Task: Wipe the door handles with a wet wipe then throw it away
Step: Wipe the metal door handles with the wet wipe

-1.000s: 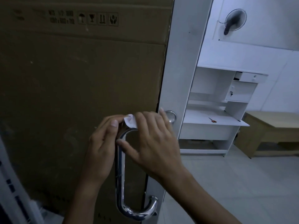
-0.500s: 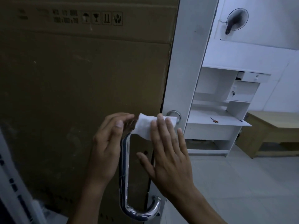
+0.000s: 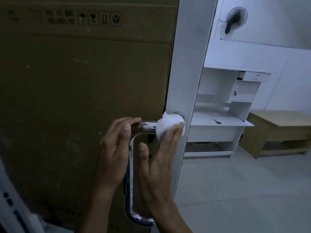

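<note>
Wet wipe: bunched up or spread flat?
Bunched: the wet wipe sits crumpled, pressed by the right hand onto the handle top.

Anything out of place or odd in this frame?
A flattened cardboard sheet covers the door panel behind the handle, unusual for a door. The desk's top drawer sits slightly open. The wet wipe, right hand and left hand look normal.

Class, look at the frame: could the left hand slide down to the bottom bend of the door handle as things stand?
Probably yes. The left hand already rests on the handle near its top, and the bar below it down to the bottom bend looks bare. The right hand, pressing the wipe, sits beside it.
</note>
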{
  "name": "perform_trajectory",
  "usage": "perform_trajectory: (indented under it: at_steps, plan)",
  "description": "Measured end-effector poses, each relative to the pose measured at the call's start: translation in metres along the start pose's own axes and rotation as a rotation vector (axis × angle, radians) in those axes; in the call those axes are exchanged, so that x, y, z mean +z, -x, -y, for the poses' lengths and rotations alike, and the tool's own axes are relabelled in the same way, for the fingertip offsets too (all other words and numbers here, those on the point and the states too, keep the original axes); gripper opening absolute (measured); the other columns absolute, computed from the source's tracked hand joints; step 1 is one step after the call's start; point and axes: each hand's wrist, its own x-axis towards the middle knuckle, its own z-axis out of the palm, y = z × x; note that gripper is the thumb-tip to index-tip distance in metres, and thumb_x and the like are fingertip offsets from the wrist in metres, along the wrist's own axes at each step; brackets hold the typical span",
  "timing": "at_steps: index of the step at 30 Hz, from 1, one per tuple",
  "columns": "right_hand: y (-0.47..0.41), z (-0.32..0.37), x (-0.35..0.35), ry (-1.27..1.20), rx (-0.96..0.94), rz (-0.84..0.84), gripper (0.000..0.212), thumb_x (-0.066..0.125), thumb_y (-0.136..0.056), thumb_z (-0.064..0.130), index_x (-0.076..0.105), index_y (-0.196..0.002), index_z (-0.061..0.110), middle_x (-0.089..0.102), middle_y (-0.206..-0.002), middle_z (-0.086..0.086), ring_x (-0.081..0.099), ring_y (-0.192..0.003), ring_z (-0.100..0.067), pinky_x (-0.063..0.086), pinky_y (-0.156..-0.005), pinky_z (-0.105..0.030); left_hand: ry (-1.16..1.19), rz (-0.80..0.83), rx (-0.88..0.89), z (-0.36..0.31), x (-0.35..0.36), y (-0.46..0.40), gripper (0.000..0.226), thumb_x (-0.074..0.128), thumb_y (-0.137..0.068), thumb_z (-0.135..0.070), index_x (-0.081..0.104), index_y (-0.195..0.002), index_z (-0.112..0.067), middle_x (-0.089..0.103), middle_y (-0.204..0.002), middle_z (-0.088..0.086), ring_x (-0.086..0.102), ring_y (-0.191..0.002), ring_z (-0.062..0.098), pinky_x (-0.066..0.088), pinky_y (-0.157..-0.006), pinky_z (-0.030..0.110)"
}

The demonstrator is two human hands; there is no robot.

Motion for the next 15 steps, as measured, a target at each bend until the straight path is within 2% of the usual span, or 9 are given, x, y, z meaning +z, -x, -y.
perform_trajectory:
  at_steps: [2,4,7,10,12,14,15]
  plan:
    - [-0.009,0.012,-0.006,-0.154,0.161,-0.021,0.080,0.028,-0.092,0.067,-0.019,-0.149,0.038,-0.027,-0.156,0.024,-0.018,-0.138,0.017,-0.003,-0.103,0.005,-0.009,-0.004,0.006,0.000,0.000,-0.001,0.037,0.033,-0.099,-0.037,0.066,-0.111,-0.025,0.062,-0.112,-0.015,0.060,-0.111,0.008,0.045,-0.091,0.017]
    - [-0.021,0.018,-0.013,-0.298,0.318,-0.027,0.076,0.029,-0.094,0.067,-0.012,-0.151,0.039,-0.020,-0.156,0.028,-0.014,-0.131,0.027,0.002,-0.102,0.005,-0.014,0.003,-0.004,0.001,0.000,-0.001,0.038,0.032,-0.099,-0.038,0.066,-0.111,-0.025,0.063,-0.112,-0.014,0.060,-0.111,0.008,0.045,-0.091,0.017]
    - [-0.028,0.022,-0.020,-0.470,0.463,-0.044,0.072,0.032,-0.091,0.060,-0.002,-0.152,0.045,-0.003,-0.159,0.029,0.004,-0.137,0.018,0.014,-0.114,-0.014,-0.015,0.007,-0.007,0.001,-0.002,-0.001,0.037,0.032,-0.099,-0.038,0.066,-0.110,-0.028,0.063,-0.113,-0.013,0.060,-0.111,0.008,0.045,-0.091,0.017]
    - [-0.027,0.030,-0.020,-0.637,0.495,-0.109,0.057,0.039,-0.102,0.040,0.011,-0.151,0.047,0.018,-0.159,0.022,0.022,-0.142,0.003,0.024,-0.116,-0.025,-0.015,0.010,-0.004,0.001,-0.003,-0.002,0.036,0.031,-0.100,-0.037,0.065,-0.109,-0.031,0.063,-0.113,-0.013,0.060,-0.111,0.008,0.045,-0.091,0.017]
    - [-0.025,0.035,-0.021,-0.878,0.511,-0.141,0.052,0.042,-0.102,0.025,0.028,-0.151,0.035,0.040,-0.152,0.010,0.040,-0.137,-0.007,0.032,-0.115,-0.030,-0.014,0.014,-0.001,0.001,-0.003,-0.003,0.037,0.031,-0.099,-0.037,0.066,-0.109,-0.030,0.064,-0.113,-0.013,0.060,-0.111,0.007,0.044,-0.091,0.016]
    - [-0.021,0.041,-0.023,-1.124,0.563,-0.136,0.037,0.042,-0.100,0.014,0.047,-0.136,0.015,0.062,-0.131,0.001,0.056,-0.124,-0.010,0.042,-0.108,-0.027,-0.011,0.023,-0.003,0.000,-0.004,-0.003,0.038,0.031,-0.099,-0.038,0.066,-0.109,-0.028,0.064,-0.112,-0.013,0.060,-0.111,0.007,0.044,-0.092,0.017]
    - [-0.019,0.044,-0.025,-1.201,0.592,-0.117,0.032,0.042,-0.099,0.013,0.052,-0.129,0.010,0.067,-0.124,-0.001,0.060,-0.119,-0.009,0.045,-0.105,-0.025,-0.010,0.024,-0.004,0.000,-0.004,-0.003,0.039,0.031,-0.099,-0.038,0.067,-0.109,-0.027,0.064,-0.112,-0.013,0.060,-0.111,0.007,0.044,-0.092,0.017]
